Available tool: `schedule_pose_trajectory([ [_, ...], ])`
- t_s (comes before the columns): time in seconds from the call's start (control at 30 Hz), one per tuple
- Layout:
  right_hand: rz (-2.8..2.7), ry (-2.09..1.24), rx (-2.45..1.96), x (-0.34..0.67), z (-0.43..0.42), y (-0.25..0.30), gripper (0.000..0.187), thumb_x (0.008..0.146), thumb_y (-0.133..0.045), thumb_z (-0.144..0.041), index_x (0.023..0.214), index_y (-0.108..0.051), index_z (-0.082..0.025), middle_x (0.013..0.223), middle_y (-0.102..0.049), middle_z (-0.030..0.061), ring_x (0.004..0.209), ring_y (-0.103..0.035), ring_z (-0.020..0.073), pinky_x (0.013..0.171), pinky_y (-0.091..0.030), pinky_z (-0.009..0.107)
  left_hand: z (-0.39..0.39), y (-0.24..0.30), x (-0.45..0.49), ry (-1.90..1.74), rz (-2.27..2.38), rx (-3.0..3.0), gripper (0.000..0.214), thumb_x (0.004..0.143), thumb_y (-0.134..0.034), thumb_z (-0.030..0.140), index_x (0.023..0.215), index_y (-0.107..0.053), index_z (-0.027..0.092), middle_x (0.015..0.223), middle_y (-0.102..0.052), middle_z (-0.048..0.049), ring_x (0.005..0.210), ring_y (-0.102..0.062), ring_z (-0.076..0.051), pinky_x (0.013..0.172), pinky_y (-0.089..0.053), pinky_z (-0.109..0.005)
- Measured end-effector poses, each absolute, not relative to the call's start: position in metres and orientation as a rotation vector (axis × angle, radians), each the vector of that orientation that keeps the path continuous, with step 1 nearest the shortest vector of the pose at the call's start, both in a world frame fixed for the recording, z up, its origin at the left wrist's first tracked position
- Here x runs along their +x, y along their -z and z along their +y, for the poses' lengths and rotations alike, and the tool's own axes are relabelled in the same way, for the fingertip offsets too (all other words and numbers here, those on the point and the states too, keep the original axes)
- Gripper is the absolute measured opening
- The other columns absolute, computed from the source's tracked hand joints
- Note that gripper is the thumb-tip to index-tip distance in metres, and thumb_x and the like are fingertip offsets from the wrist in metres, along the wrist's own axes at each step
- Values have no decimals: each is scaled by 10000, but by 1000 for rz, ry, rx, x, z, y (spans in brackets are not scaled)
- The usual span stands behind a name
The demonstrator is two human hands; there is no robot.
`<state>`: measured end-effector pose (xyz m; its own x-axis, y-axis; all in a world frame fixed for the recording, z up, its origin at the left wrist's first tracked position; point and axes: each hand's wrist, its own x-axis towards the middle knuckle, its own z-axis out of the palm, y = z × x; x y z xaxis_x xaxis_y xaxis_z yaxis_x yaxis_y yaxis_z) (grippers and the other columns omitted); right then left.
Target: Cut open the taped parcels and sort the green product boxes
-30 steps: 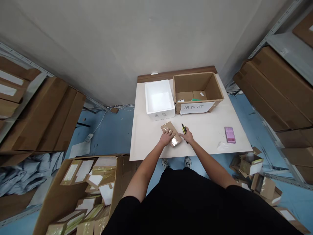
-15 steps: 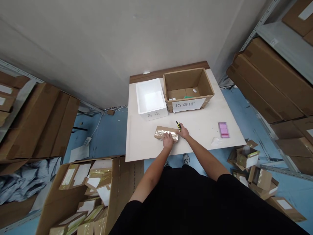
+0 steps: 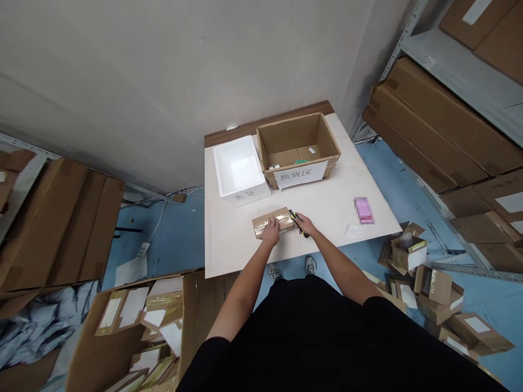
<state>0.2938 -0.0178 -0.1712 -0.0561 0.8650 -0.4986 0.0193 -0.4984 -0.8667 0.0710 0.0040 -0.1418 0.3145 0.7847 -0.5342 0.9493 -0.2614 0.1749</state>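
- Currently, the small brown cardboard box bound with shiny clear tape [image 3: 281,216] lies on the white rectangular table [image 3: 224,245], just in front of you; it looks closed, so opening it seems left to do.
- Your left hand [image 3: 270,231] presses on its top, fingers spread over the tape.
- Your right hand [image 3: 305,224] has its fingers wrapped round the yellow-and-black utility knife [image 3: 293,216], whose tip is at the box's right end; you are probably at the cutting step, though whether any tape is cut cannot be told.
- Beyond it, the white foam bin [image 3: 261,191] shows nothing inside, while the large open brown carton with a white paper sign [image 3: 288,136] already holds a few small items.
- Farther right lies a pink-purple rectangular item [image 3: 363,210], blurred out.
- Past the table's left side, a deep brown carton [image 3: 87,343] holds many taped parcels, apparently unopened; plenty may remain.
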Motion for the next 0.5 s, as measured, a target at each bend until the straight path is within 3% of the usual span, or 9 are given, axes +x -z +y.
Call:
schedule_pose_trajectory([
  [0.17, -976, -1702, -1497, 301, -15, 167, 557, 1036, -653, -384, 1556, -573, -201, 557, -573, -98, 394, -523, 105, 435, -492, 206, 10, 150, 67, 543, 1484, 2079, 902, 923, -531, 99, 1743, -161, 155, 1830, -67, -143, 1691, -87, -319, 1322, -276, -482],
  [0.37, -996, -1751, -1506, 310, -35, 169, 653, 1037, -628, -381, 1638, -478, -175, 566, -560, -111, 411, -508, 101, 437, -492, 205, 3, 155, 71, 483, 1519, 2081, 893, 928, -516, 111, 1745, -157, 168, 1830, -83, -146, 1691, -77, -326, 1326, -262, -529],
  [0.5, -1099, -1742, -1567, 328, -44, 169, 623, 1012, -660, -355, 1604, -541, -200, 539, -534, -115, 379, -468, 94, 416, -458, 198, 0, 151, 73, 497, 1518, 2109, 883, 939, -500, 132, 1749, -150, 172, 1829, -97, -143, 1689, -91, -332, 1311, -291, -530],
])
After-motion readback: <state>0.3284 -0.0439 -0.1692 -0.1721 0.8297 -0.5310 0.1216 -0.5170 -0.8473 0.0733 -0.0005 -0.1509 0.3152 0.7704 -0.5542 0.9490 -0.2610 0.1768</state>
